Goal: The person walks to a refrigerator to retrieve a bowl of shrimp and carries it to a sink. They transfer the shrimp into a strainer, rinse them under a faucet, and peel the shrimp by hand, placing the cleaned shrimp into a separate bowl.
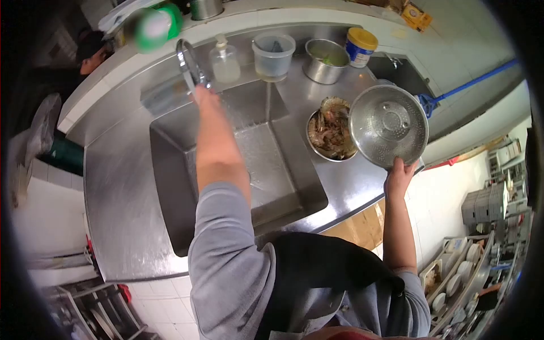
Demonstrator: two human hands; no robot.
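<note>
**One hand at the tap, the other holding up a colander beside the sink**

The fingers of the right hand [399,173] are curled over the lower rim of a perforated metal colander [389,124], gripping it so that it tilts with its inside facing the camera. The colander is lifted off the surface, to the right of the sink [170,187], and its left edge overlaps a metal bowl of shrimp [328,133] that stands on the surface just right of the sink.

The left hand [205,95] is stretched out over the sink to the base of the tap [190,65] at the sink's back edge. It touches the tap, but how far its fingers are closed around it cannot be told from this angle. The grey sleeve is pushed up to the elbow above the basin.

Behind the sink, along the back of the steel surface [113,215], stand a clear soap dispenser [224,59] just right of the tap, then a plastic tub [273,55], a steel pot [326,60] and a yellow-lidded container [360,46], each farther right of the sink. A green-capped bottle [154,25] sits on the ledge behind the tap. Another person's head [93,51] shows at the far left, beyond the sink. A blue-handled tool [470,85] lies to the far right of the sink.
</note>
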